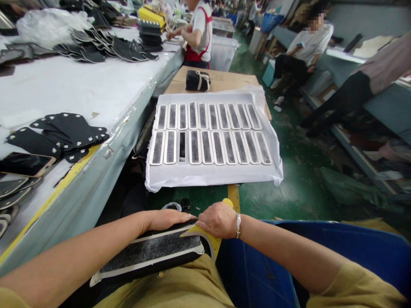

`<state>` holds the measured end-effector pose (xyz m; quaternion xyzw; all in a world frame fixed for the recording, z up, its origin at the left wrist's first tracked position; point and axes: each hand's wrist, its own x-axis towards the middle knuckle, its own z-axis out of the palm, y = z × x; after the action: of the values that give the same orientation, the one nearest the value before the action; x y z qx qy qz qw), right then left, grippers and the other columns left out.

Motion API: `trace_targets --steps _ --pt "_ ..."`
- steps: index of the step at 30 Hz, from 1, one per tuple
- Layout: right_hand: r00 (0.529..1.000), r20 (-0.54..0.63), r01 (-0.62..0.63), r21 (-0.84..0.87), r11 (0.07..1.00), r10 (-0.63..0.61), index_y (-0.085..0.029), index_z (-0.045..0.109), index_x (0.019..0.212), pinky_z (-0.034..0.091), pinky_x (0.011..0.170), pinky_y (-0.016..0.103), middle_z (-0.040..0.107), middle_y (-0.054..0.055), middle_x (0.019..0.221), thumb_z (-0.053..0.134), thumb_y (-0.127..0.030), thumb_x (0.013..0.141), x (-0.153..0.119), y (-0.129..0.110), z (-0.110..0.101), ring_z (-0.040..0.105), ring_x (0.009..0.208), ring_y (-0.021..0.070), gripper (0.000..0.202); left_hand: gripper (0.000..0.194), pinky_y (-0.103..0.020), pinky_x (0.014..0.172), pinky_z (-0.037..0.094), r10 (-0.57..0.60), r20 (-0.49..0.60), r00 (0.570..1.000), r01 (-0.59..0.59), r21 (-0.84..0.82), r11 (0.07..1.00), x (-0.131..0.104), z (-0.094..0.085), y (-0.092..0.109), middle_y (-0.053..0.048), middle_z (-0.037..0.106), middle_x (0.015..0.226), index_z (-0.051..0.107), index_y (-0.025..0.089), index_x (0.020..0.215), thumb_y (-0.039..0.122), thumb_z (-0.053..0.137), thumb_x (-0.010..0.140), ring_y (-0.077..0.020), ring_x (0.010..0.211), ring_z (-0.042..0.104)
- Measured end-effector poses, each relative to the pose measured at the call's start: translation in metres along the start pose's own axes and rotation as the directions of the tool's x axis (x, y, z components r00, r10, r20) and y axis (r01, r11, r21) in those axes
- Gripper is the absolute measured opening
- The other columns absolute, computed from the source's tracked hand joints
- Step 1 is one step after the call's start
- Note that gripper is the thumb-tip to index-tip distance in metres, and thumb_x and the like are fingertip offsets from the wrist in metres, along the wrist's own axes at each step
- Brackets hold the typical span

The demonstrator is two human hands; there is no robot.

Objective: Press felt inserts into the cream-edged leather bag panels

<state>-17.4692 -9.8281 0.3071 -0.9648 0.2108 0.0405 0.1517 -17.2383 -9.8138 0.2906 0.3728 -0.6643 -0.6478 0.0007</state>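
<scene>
A long dark speckled strip with a cream border [154, 248] lies across my lap on a black piece. My left hand [168, 219] rests along its far edge, fingers stretched out flat, the tips close to my right hand. My right hand [218, 220] is a closed fist around a yellow-handled tool [227, 202]. The tool's round yellow end sticks out above the fist, and a pointed yellow part reaches over the strip's right end. A pale curved band [210, 246] bends down beside that end; what it is attached to is hidden.
Ahead, a white-covered board [208, 174] bears two rows of similar bordered strips, with one dark gap. Behind it, a tied black bundle [198, 81] sits on cardboard [234, 79]. Left is a worktable [128, 77] with black pieces and a phone [27, 164]. A blue bin [257, 265] stands right. People are beyond.
</scene>
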Motion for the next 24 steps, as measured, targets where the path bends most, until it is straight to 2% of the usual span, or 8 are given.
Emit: trace_targets --steps 3,5,7,9,12,14,16,24 --pt "0.977 -0.141 -0.093 0.392 0.915 0.16 -0.017 0.053 0.062 0.022 0.052 0.027 0.053 0.0 0.055 0.038 -0.044 0.093 -0.014 0.008 0.0 0.041 0.05 0.0099 0.044 0.051 -0.024 0.106 0.026 0.021 0.029 0.999 -0.024 0.088 0.996 -0.002 -0.004 0.005 0.001 0.053 0.133 0.049 0.024 0.136 0.046 0.025 0.096 -0.0188 0.121 0.048" --pt "0.902 -0.213 -0.155 0.652 0.742 0.375 -0.018 0.045 0.059 0.023 0.05 0.026 0.041 -0.003 0.051 0.036 -0.052 0.092 -0.02 0.015 -0.001 0.035 0.047 0.0091 0.048 0.05 -0.025 0.106 0.025 0.043 0.028 0.999 -0.045 0.051 0.998 -0.003 -0.006 0.007 0.003 0.053 0.134 0.051 0.025 0.134 0.046 0.027 0.096 -0.019 0.123 0.048" --pt "0.823 -0.243 -0.171 0.756 0.632 0.513 -0.021 0.04 0.064 0.025 0.046 0.025 0.03 -0.006 0.047 0.014 -0.058 0.094 -0.019 0.018 -0.003 0.029 0.042 0.0099 0.054 0.05 -0.025 0.107 0.024 0.074 0.039 0.996 -0.075 0.023 0.997 -0.002 -0.007 0.007 0.004 0.051 0.135 0.052 0.025 0.133 0.049 0.031 0.095 -0.0195 0.125 0.046" --pt "0.76 -0.289 -0.102 0.831 0.546 0.582 -0.024 0.034 0.071 0.025 0.042 0.025 0.019 -0.009 0.046 -0.005 -0.059 0.091 -0.011 0.015 -0.005 0.022 0.038 0.011 0.057 0.052 -0.026 0.108 0.024 0.097 0.054 0.994 -0.098 0.016 0.995 -0.001 -0.007 0.006 0.003 0.051 0.136 0.053 0.023 0.132 0.051 0.033 0.094 -0.0197 0.125 0.046" --pt "0.68 -0.305 0.198 0.952 0.233 0.667 -0.026 0.028 0.071 0.02 0.038 0.023 0.012 -0.011 0.046 0.008 -0.064 0.091 0.011 0.002 -0.006 0.012 0.034 0.0101 0.047 0.056 -0.027 0.108 0.024 0.103 0.066 0.993 -0.1 -0.042 0.994 -0.001 -0.006 0.005 0.0 0.052 0.134 0.054 0.021 0.131 0.055 0.035 0.091 -0.0205 0.125 0.046" --pt "0.687 -0.27 0.36 0.933 0.007 0.674 -0.025 0.027 0.068 0.017 0.036 0.022 0.013 -0.011 0.044 0.024 -0.062 0.091 0.026 -0.008 -0.007 0.009 0.033 0.0089 0.043 0.057 -0.029 0.109 0.025 0.086 0.08 0.993 -0.073 -0.155 0.985 -0.002 -0.006 0.003 0.0 0.053 0.134 0.054 0.021 0.131 0.056 0.039 0.089 -0.022 0.126 0.044" --pt "0.724 -0.237 0.399 0.91 -0.113 0.647 -0.025 0.028 0.066 0.017 0.035 0.021 0.013 -0.011 0.042 0.028 -0.06 0.091 0.036 -0.014 -0.007 0.008 0.033 0.0084 0.043 0.056 -0.03 0.108 0.027 0.066 0.087 0.994 -0.045 -0.224 0.973 -0.004 -0.006 0.001 0.001 0.053 0.134 0.053 0.023 0.132 0.055 0.045 0.087 -0.0231 0.125 0.044" --pt "0.804 -0.275 0.456 0.854 -0.251 0.528 -0.022 0.043 0.061 0.017 0.033 0.019 0.019 -0.011 0.037 0.04 -0.063 0.085 0.042 -0.021 -0.001 0.013 0.03 0.0061 0.047 0.055 -0.028 0.101 0.033 0.037 0.067 0.997 -0.032 -0.074 0.997 -0.004 -0.007 0.004 -0.002 0.058 0.127 0.053 0.019 0.132 0.05 0.043 0.088 -0.0246 0.115 0.052"
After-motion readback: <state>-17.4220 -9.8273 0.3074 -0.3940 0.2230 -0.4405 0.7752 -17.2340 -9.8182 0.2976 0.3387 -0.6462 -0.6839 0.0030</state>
